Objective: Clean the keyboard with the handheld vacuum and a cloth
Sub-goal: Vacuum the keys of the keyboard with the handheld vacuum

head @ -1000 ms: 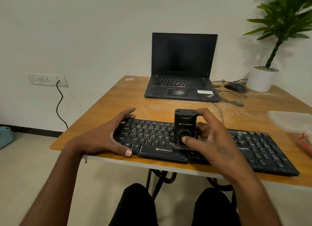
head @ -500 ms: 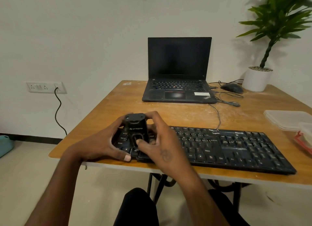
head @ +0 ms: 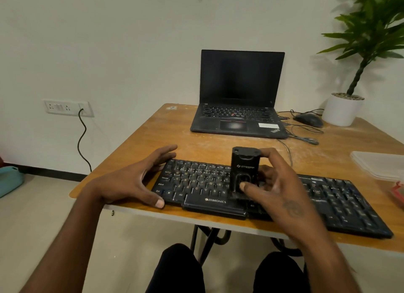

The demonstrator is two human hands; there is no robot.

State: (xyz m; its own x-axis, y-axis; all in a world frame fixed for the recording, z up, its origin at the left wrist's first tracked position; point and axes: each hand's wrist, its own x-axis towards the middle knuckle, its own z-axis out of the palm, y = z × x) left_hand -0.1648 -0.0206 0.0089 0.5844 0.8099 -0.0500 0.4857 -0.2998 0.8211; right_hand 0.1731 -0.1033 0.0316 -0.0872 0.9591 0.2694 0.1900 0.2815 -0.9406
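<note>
Two hands work at the near edge of the wooden counter. A black keyboard lies along that edge, its front rim just short of the drop. The left hand holds the keyboard's left end, thumb pressed on the front corner and fingers spread over the back corner. The right hand has its grip closed round the handheld vacuum, which stands upright on the keys near the keyboard's middle, thumb on its front face.

Bare wood lies between the keyboard and the open laptop at the far side. Beside the laptop are a mouse with loose cable and a potted plant. A clear plastic box sits at the right edge. Behind, a white wall carries a socket plate with a black cord hanging down.
</note>
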